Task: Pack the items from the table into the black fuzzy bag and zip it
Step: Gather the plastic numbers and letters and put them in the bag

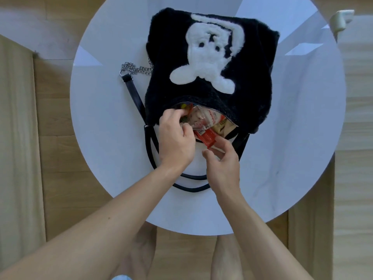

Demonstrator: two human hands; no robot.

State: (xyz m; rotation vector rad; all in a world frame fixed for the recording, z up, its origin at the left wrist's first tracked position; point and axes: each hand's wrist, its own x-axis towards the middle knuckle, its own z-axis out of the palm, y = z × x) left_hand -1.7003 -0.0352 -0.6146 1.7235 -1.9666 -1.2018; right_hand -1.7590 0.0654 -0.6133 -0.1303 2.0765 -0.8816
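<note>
Lying flat on the round white counter (292, 138), the black fuzzy bag (250, 83) sits toward the far half with its mouth turned to the person. Its shaggy dark pile carries a large white plush figure (207, 53) with small black eyes, sewn on in a curlier, woolly texture. The zip (221, 115) is open and its metal teeth curve along the upper lip of the mouth.

Several snack packs crowd the opening: a clear packet (201, 120) with red print, a beige packet (222, 127) beside it, and a red packet (207, 138) lying half out over the lower lip. The left hand (175, 142) is at the left end of the mouth, its fingers curled round the edge of the clear packet. The right hand (222, 168) pinches the near end of the red packet between thumb and forefinger, the other fingers loosely bent.

A silver chain (135, 68) lies bunched at the bag's left side, linked by a ring to a flat black strap (134, 91) with a smooth, leathery look. Two thin black handles (189, 186) loop toward the counter's near edge and pass under the wrists.

The counter top is smooth and faintly glossy, with pale angular patches of light across it. Below it is a light wooden floor (66, 158) of wide planks, and a beige curtain (16, 138) hangs at the left.
</note>
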